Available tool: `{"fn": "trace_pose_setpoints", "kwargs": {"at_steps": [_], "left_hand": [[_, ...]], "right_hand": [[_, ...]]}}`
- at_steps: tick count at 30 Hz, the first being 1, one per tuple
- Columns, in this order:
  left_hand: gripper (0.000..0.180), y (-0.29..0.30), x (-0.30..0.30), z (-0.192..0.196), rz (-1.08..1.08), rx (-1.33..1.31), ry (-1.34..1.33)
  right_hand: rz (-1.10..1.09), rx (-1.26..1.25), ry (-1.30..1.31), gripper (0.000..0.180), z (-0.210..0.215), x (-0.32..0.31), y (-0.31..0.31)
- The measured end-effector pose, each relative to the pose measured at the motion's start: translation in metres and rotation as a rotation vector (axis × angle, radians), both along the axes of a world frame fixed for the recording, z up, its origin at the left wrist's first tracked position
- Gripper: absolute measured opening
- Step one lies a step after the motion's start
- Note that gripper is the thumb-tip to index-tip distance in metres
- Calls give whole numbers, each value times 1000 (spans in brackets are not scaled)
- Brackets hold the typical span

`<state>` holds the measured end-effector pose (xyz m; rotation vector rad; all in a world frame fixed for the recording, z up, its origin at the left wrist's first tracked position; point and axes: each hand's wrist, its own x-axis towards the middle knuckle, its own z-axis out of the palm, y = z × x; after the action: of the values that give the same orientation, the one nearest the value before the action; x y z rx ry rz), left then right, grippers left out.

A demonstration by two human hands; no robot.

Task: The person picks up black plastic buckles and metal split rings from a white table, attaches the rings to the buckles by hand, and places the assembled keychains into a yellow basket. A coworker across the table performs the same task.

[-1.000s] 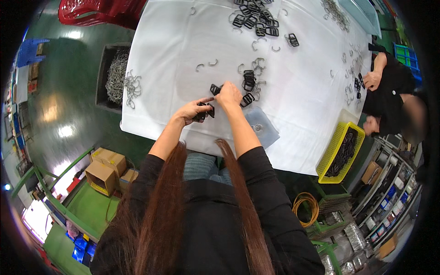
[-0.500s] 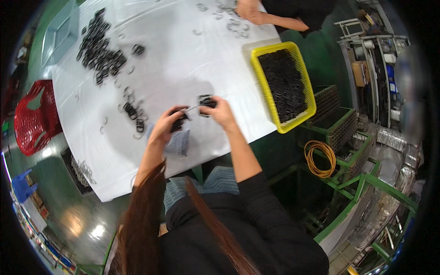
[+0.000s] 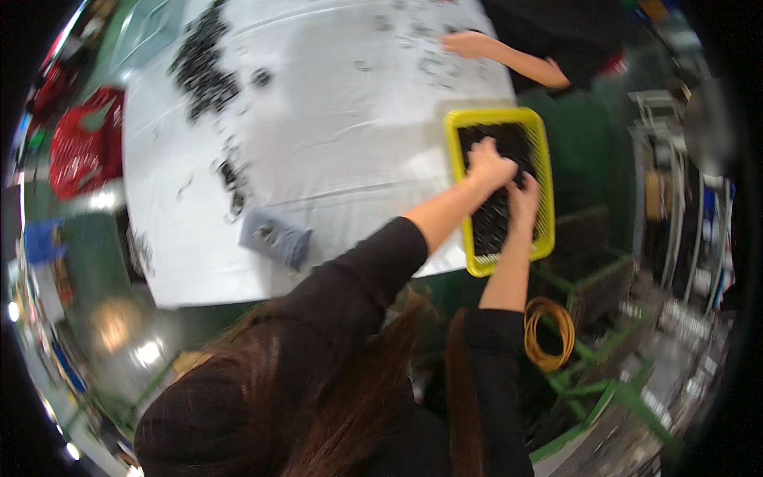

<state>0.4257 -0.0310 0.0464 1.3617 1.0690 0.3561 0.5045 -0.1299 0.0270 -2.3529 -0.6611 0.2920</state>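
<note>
Both hands are over the yellow plastic basket point(image 3: 457, 147) at the right of the table, which is heaped with small black parts point(image 3: 489, 226). My left hand point(image 3: 491, 165) reaches across into the heap, with its fingers partly spread and their tips touching the parts. Close beside it, my right hand point(image 3: 522, 200) has its fingers bent together near some dark bits; blur hides exactly what they grip. A folded blue-grey cloth point(image 3: 278, 238) lies near the table's front edge, with a small unclear item on top.
A white-covered table point(image 3: 318, 143) bears a large pile of black parts point(image 3: 207, 67) and a smaller scatter point(image 3: 232, 179). A clear bin point(image 3: 147, 36) stands far left, beyond a red chair point(image 3: 87, 147). Another person's hand point(image 3: 469, 44) works among loose rings. An orange coil point(image 3: 548, 334) hangs below.
Both hands have moved from the table's front middle, where each held black parts, rightward into the yellow basket. The view has shifted, and the cloth lies uncovered. The other person's hand has moved.
</note>
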Motion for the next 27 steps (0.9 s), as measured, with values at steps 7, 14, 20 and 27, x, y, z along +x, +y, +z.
{"fn": "trace_pose_setpoints", "kwargs": {"at_steps": [7,14,20,27], "left_hand": [[51,40,-144,1,435,496,-317],[40,75,-447,-63,836,467,514],[58,134,-501,-76,228,434,663],[46,150,-502,-69,9,116,612]], "right_hand": [[190,156,-463,47,25,-117,50],[1197,126,-53,18,-28,-383,132],[1491,-87,-462,19,-47,-465,175],[1155,-341,370,26,-46,-432,174]]}}
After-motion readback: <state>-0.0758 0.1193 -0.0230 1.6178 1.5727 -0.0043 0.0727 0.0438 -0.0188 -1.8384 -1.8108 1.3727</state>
